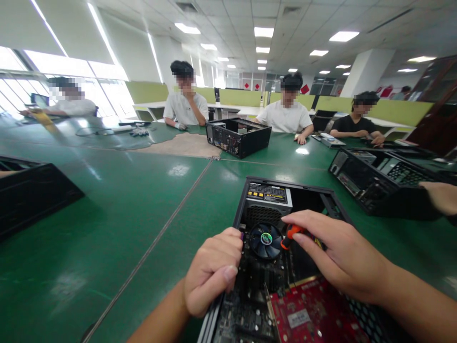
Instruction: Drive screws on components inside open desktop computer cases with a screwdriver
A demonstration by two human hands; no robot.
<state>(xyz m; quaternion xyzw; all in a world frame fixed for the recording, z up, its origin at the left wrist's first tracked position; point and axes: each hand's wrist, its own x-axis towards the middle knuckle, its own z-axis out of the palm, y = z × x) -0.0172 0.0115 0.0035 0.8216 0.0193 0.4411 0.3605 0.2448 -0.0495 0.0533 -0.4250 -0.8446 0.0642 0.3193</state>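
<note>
An opened black computer case (pixel 246 188) lies in front of me, its inside facing up. My left hand (pixel 216 271) is closed over its left edge. Between the thumb and fingers of my right hand (pixel 339 252) is an orange-and-black screwdriver (pixel 292 234), pointing down beside the CPU fan (pixel 266 240); its tip is hidden. Above the fan sits the power supply (pixel 269 195) with a black and yellow label. A red graphics card (pixel 303 309) stands in the dark motherboard (pixel 246 297), below my right hand.
The green table (pixel 135 205) has a seam running across it. Other open computer cases stand at the far middle (pixel 239 143), the right (pixel 374 186) and the left (pixel 32 200). Another person's hand (pixel 439 197) touches the right one. Several people (pixel 285 112) sit across the table.
</note>
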